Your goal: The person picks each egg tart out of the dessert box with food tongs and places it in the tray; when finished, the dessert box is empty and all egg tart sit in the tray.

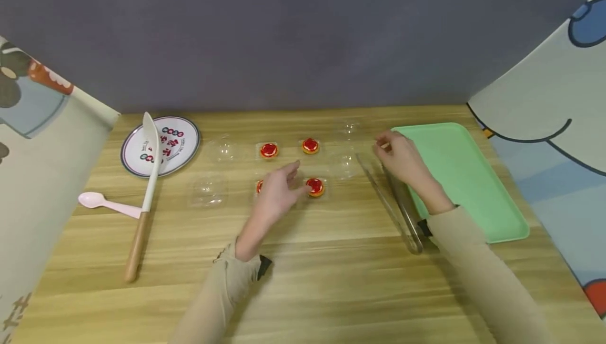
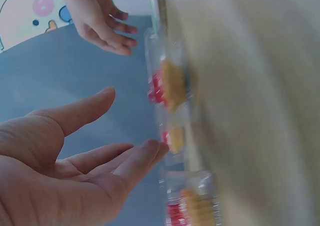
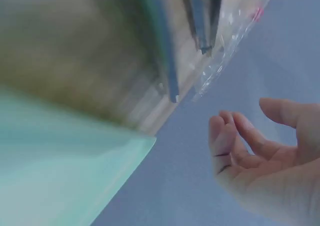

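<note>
A grey wall (image 1: 303, 39) backs the wooden desk (image 1: 331, 291), cartoon panels (image 1: 535, 89) flanking it. A green tray (image 1: 454, 170) lies by the right edge, tongs (image 1: 384, 202) just beside it. Near the far left corner a ladle (image 1: 150, 191) rests across a plate (image 1: 186, 141), a pink spoon (image 1: 115, 206) alongside. The left hand (image 1: 276, 191) and right hand (image 1: 401, 159) are relaxed, grasping nothing; the left partly hides one of four red-topped tarts (image 1: 310, 146) between clear covers (image 1: 206, 191) toward the far edge.

Over by the tabletop's (image 1: 322, 286) far left corner sits a plate (image 1: 183, 147), a ladle (image 1: 147, 202) across it, handle towards the near edge, a spoon (image 1: 111, 205) by its left side. Midway along, four tarts (image 1: 311, 145) stand two by two between plastic shells (image 1: 207, 192); tongs (image 1: 402, 206) lie left of the right edge's tray (image 1: 466, 175).
</note>
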